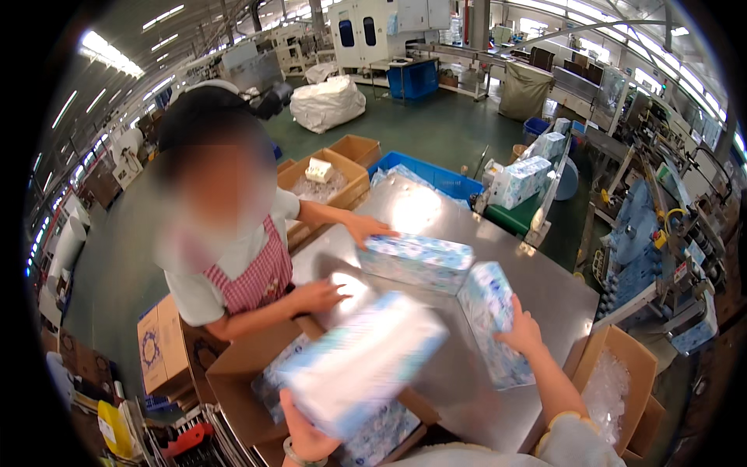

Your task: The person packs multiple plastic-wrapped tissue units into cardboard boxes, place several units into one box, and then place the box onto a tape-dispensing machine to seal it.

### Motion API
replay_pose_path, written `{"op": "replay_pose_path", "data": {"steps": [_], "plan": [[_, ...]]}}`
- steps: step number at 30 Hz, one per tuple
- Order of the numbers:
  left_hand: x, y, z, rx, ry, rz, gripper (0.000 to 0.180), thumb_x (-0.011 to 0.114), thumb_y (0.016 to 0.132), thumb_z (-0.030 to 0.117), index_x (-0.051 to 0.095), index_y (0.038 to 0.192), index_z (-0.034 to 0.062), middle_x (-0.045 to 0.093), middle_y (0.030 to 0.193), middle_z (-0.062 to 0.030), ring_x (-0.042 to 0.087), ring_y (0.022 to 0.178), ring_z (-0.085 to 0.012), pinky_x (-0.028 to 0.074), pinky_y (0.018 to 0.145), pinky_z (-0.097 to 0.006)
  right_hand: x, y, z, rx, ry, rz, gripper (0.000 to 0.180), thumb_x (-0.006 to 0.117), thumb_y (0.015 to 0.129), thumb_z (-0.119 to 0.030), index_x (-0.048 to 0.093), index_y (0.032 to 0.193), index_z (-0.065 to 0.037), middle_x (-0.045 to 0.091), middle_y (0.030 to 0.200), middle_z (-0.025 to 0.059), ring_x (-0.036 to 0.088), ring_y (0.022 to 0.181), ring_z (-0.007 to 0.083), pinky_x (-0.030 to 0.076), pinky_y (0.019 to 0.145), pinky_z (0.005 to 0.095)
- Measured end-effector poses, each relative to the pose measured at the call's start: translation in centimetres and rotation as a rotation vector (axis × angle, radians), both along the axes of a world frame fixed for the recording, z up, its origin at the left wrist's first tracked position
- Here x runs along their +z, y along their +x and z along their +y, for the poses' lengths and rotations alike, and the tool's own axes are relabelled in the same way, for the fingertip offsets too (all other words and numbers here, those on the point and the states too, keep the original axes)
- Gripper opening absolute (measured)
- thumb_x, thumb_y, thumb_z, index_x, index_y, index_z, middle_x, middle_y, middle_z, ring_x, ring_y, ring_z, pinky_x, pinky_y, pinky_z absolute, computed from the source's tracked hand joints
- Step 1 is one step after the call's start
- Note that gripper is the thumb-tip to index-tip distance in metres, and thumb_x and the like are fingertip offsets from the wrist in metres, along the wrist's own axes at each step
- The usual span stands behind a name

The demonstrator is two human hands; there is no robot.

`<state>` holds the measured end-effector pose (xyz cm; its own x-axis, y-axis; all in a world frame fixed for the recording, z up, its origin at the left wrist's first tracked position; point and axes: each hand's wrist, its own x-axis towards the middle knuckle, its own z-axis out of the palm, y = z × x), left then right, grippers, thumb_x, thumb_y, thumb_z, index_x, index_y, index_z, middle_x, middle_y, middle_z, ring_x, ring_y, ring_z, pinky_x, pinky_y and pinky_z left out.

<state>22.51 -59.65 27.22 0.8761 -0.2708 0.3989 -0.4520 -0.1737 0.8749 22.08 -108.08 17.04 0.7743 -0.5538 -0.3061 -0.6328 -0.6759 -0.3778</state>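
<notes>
My left hand (pixel 310 436) grips a white and light-blue tissue pack (pixel 369 354) by its near end. That pack is tilted and motion-blurred above an open cardboard box (pixel 245 364), where more floral packs (pixel 381 436) lie. On the metal table my right hand (pixel 523 331) is closed on the right side of a blue floral tissue pack (pixel 489 300). Another such pack (pixel 420 261) touches its far end, and a co-worker's hand (pixel 369 227) rests on that one. The co-worker's other hand (pixel 319 296) is over the table's left side, beside my raised pack.
Beyond the metal table (pixel 545 272), a green conveyor (pixel 510 218) carries more packs. A blue crate (pixel 432 175) and cardboard boxes (pixel 354 148) stand at the far edge. The co-worker stands at the left. A box of clear plastic (pixel 611 389) is at my right.
</notes>
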Motion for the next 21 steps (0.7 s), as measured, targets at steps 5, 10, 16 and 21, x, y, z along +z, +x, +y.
{"op": "replay_pose_path", "data": {"steps": [5, 10, 16, 21], "plan": [[-7.7, -11.0, 7.3, 0.217, 0.094, 0.187, 0.087, 0.089, 0.069, 0.014, 0.04, 0.14, 0.0009, 0.053, 0.128, -0.0184, 0.054, 0.121, -0.034, 0.045, 0.101, -0.045, -3.4, -2.8, 5.5, -0.572, 1.624, -0.509, 0.065, 0.072, 0.093, -0.034, 0.046, 0.146, -0.006, 0.063, 0.133, 0.0158, 0.063, 0.119, 0.0338, 0.05, 0.104, 0.0472], [-16.3, -14.0, 7.4, -0.122, 0.931, 0.182, 0.08, 0.084, 0.058, 0.029, 0.055, 0.129, 0.0053, 0.057, 0.107, -0.0184, 0.056, 0.102, -0.0398, 0.047, 0.085, -0.051, 4.8, -5.8, 18.6, -0.457, 1.892, -0.521, 0.063, 0.068, 0.096, -0.038, 0.047, 0.145, -0.004, 0.06, 0.137, 0.0166, 0.059, 0.124, 0.032, 0.049, 0.105, 0.0473], [-24.2, -13.6, 6.8, -0.412, 1.124, 0.644, 0.08, 0.07, 0.084, 0.059, 0.05, 0.147, 0.0146, 0.051, 0.146, -0.0253, 0.051, 0.132, -0.0395, 0.043, 0.107, -0.052, 2.9, -8.1, 29.4, 0.944, 0.506, -0.675, 0.074, 0.073, 0.086, -0.021, 0.041, 0.152, -0.02, 0.059, 0.123, 0.0124, 0.056, 0.119, 0.0301, 0.046, 0.1, 0.0471], [-30.7, -17.0, 9.3, -0.355, 0.898, 0.525, 0.085, 0.069, 0.086, 0.056, 0.038, 0.155, 0.0165, 0.058, 0.136, -0.0256, 0.056, 0.125, -0.0413, 0.046, 0.105, -0.05, -4.8, -3.9, 36.4, 1.939, -0.228, -0.528, 0.079, 0.063, 0.085, -0.009, 0.04, 0.156, -0.035, 0.057, 0.107, 0.0077, 0.056, 0.105, 0.0258, 0.045, 0.09, 0.0429]]}}
